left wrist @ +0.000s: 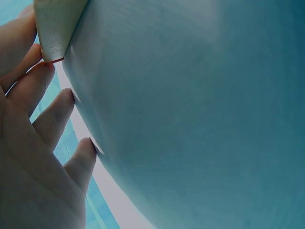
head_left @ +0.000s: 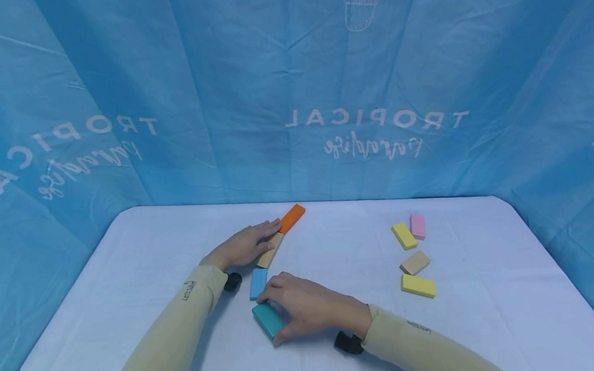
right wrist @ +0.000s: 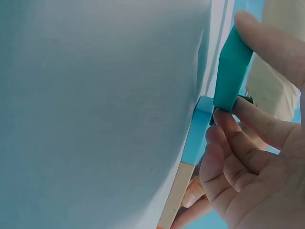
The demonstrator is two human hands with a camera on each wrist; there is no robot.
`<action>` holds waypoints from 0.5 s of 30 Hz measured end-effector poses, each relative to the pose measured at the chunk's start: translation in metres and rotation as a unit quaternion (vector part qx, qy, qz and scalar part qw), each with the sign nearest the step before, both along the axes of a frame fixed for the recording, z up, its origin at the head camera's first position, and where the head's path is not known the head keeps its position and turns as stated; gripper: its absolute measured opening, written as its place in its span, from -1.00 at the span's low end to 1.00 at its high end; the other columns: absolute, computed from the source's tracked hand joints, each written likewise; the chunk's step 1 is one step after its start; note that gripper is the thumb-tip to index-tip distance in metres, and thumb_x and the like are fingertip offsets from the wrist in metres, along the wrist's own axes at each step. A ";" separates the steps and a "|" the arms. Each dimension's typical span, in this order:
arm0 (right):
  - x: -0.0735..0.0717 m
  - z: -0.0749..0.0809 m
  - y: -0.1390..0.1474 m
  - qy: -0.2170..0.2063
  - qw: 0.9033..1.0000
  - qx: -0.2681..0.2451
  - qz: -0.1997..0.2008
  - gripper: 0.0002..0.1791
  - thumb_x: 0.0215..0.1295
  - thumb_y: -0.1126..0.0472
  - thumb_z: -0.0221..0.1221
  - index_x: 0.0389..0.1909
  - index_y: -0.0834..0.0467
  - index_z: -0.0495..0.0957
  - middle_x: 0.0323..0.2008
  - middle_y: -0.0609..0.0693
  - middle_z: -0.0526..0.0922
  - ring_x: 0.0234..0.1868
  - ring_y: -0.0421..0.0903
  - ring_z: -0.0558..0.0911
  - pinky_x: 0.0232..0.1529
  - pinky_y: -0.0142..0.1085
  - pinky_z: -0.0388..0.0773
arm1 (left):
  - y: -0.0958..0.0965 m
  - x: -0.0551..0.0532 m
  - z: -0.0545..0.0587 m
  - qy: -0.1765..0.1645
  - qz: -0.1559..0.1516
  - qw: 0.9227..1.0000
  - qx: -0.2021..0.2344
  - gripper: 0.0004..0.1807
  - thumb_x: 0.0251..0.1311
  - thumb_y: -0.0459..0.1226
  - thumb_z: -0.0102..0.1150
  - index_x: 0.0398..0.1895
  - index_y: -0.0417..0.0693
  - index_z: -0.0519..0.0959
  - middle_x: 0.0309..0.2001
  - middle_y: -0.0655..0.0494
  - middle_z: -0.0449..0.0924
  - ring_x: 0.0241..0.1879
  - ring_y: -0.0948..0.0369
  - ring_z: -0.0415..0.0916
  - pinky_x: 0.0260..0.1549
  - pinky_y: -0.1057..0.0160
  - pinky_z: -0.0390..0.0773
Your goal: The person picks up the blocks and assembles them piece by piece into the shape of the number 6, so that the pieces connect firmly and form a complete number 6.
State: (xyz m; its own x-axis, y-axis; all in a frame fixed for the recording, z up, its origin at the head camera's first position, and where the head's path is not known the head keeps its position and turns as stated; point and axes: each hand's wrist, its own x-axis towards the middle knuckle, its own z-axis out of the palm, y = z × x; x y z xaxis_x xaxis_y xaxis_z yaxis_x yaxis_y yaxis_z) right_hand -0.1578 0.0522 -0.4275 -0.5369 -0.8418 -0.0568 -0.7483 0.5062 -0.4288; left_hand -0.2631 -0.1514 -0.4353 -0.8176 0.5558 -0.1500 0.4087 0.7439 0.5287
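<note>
Block of teal (head_left: 268, 320) at lower centre slants lengthwise, upper left to lower right, ends pinched by the right hand (head_left: 307, 304), thumb spread wide; the left hand (head_left: 242, 245), fingers nearly straight, touches a wooden block (head_left: 271, 254), seemingly ungripped. White table (head_left: 337, 240), blue curtain (head_left: 249, 97) behind.

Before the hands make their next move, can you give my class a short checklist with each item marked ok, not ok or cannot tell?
1. Teal block held: ok, between the thumb and fingers of the right hand.
2. Teal block lined up with the blue block: not ok, it sits at an angle with a gap in the head view.
3. Blue block meeting the row's tan block: ok, end to end.
4. Left hand clear of the blue block: ok, it is farther along the row.
5. Pink block away from the row: ok, off to the right.
6. Teal block's underside clean: cannot tell, hidden.
</note>
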 end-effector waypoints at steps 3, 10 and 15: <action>-0.001 0.000 -0.001 -0.001 1.000 0.003 -0.001 -0.22 0.08 -0.19 0.47 0.29 0.05 0.52 0.17 -0.12 0.50 0.21 -0.24 0.42 0.24 -0.44 0.44 | 0.000 0.000 0.000 0.000 0.002 1.000 -0.002 -0.35 0.53 -0.13 0.00 0.59 -0.01 0.12 0.58 0.04 0.04 0.55 -0.02 -0.04 0.47 -0.17 0.04; -0.004 0.000 -0.004 0.001 1.000 0.016 -0.002 -0.22 0.06 -0.18 0.49 0.28 0.04 0.53 0.15 -0.12 0.50 0.17 -0.25 0.41 0.22 -0.46 0.44 | 0.001 0.000 0.001 -0.002 0.007 1.000 -0.009 -0.35 0.52 -0.12 0.01 0.59 0.01 0.12 0.58 0.05 0.05 0.55 0.00 -0.03 0.47 -0.18 0.03; -0.005 0.001 -0.005 0.006 1.000 0.019 0.000 -0.23 0.05 -0.17 0.50 0.28 0.03 0.53 0.15 -0.12 0.50 0.17 -0.25 0.41 0.22 -0.47 0.44 | 0.001 0.000 0.000 -0.001 0.006 1.000 -0.007 -0.35 0.52 -0.13 0.01 0.59 0.00 0.12 0.58 0.05 0.04 0.55 0.00 -0.03 0.48 -0.17 0.01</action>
